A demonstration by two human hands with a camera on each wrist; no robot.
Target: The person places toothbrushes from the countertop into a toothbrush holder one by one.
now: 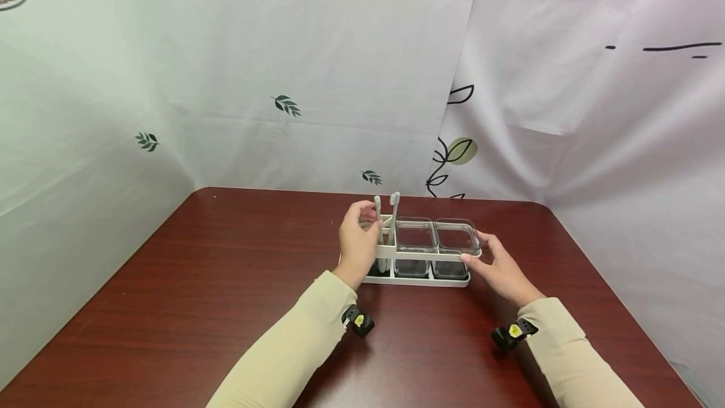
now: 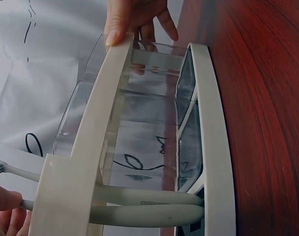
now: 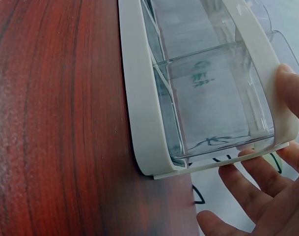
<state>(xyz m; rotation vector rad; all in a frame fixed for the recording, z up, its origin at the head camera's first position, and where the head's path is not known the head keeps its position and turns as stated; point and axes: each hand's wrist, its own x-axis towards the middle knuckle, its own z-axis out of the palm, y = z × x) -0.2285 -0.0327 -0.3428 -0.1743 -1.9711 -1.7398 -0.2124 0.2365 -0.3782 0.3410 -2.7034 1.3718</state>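
Observation:
A white toothbrush holder (image 1: 421, 257) with an upper rail and a tray-like base (image 1: 419, 281) stands on the table. Two clear cups (image 1: 415, 236) sit in its middle and right slots. Two pale toothbrushes stand in the left section, heads up, and their handles (image 2: 144, 216) reach down to the base. My left hand (image 1: 358, 245) pinches the nearer toothbrush (image 1: 377, 204) just above the rail; the other toothbrush (image 1: 394, 200) leans beside it. At the opposite end my right hand (image 1: 503, 272) grips the upper rail, thumb in front and fingers (image 3: 247, 189) spread around the end.
The dark red wooden table (image 1: 226, 307) extends around the holder on every side. Behind it hangs a pale printed cloth (image 1: 340, 68), which also covers both sides. A black wrist camera (image 1: 360, 321) is strapped to each sleeve.

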